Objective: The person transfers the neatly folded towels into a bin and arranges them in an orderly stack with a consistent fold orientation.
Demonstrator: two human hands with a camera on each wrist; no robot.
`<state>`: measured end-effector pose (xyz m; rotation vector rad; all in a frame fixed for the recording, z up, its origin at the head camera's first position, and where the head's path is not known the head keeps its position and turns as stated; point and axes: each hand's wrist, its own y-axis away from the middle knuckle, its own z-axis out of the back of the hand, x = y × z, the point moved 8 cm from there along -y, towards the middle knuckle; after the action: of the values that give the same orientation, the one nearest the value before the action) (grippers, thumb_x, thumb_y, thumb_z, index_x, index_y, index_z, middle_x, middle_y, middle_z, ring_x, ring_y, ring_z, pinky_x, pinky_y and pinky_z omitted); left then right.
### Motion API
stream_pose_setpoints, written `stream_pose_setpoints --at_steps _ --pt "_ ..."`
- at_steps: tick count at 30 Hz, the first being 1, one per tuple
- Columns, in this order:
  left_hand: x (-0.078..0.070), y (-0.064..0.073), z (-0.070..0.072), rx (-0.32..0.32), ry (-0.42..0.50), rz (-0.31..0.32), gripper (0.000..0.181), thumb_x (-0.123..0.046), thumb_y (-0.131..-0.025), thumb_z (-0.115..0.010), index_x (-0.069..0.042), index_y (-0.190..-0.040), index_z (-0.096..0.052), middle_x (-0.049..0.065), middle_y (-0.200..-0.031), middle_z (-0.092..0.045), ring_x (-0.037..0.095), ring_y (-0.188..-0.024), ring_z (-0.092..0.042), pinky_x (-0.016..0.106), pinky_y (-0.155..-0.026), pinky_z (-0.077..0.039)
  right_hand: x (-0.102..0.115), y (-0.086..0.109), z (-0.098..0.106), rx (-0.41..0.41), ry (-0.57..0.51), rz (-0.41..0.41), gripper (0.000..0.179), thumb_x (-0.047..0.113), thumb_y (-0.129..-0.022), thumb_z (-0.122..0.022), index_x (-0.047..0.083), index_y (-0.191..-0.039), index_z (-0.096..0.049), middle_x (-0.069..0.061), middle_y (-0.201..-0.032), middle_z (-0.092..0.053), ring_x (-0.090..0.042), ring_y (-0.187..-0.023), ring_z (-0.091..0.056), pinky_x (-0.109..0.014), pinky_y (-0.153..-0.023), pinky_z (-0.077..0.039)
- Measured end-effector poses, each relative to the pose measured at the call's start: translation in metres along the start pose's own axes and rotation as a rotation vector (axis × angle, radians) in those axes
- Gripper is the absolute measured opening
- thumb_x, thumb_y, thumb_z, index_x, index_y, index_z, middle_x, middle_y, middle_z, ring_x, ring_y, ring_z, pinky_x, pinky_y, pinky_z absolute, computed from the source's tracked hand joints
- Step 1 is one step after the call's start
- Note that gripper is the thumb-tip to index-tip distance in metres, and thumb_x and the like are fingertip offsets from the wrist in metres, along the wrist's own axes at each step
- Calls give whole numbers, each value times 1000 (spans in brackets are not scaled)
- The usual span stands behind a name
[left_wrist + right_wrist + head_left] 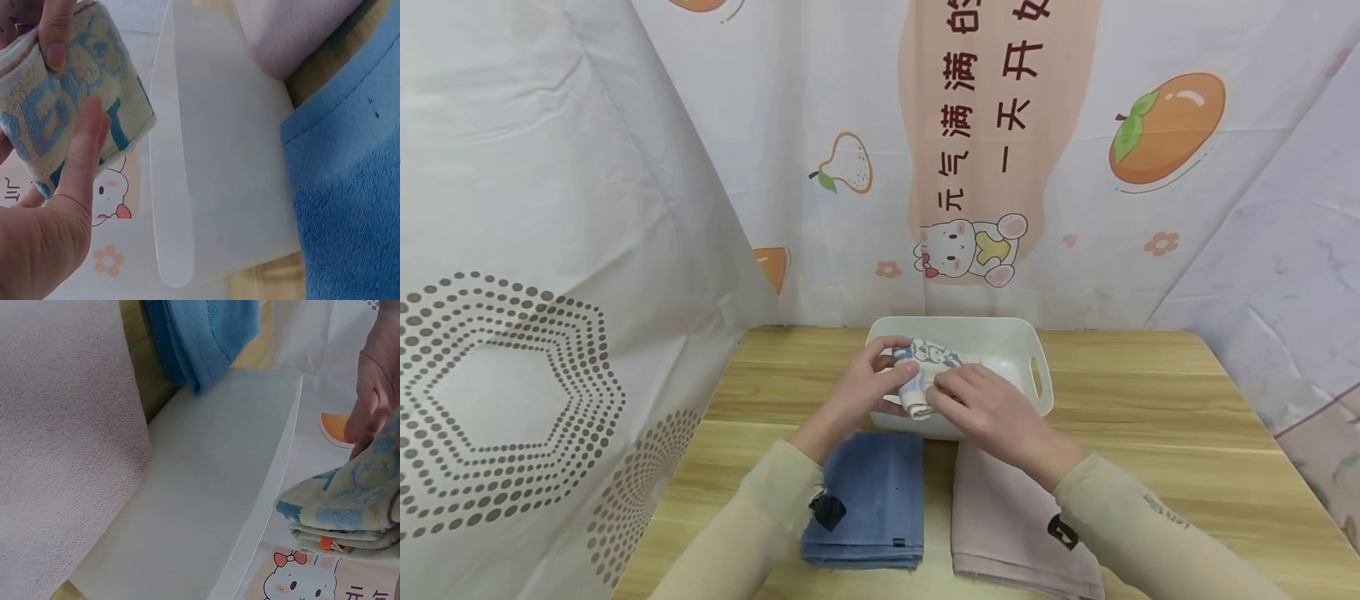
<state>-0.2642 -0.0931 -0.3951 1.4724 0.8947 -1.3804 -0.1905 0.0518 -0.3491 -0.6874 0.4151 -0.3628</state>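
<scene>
A small folded towel (925,354), cream with blue patterns, is held up over the white plastic basket (1000,333). My left hand (867,382) grips its left side, thumb on the near face. From the right, my right hand (988,408) holds the lower right part with bent fingers. In the left wrist view the towel (103,59) shows blue lettering and a figure. The right wrist view shows its stacked folds, with a small orange tag (326,542) at the edge.
In front of the basket lie a folded blue towel (880,492) on the left and a folded pink towel (1015,525) on the right. The wooden table (1150,400) meets a printed curtain (820,233) behind. Another patterned cloth (512,375) hangs along the left side.
</scene>
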Motion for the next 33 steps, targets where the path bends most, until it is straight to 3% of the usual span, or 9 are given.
stream_pose_setpoints --at_steps 13,33 --pt "4 -2 1 -45 165 -4 53 -13 -98 -67 -21 -146 -46 14 -134 -58 21 -96 -70 37 -70 -61 5 4 -4 5 59 39 37 1 -110 -30 3 -115 -66 -11 -114 -69 -27 -105 -66 -39 -97 -54" --pt "3 -2 3 -58 212 -11 52 -10 -98 -66 -21 -145 -46 14 -135 -56 22 -96 -69 36 -70 -61 5 7 -5 -2 66 47 36 1 -110 -32 3 -123 -65 -13 -123 -69 -29 -113 -66 -40 -101 -53"
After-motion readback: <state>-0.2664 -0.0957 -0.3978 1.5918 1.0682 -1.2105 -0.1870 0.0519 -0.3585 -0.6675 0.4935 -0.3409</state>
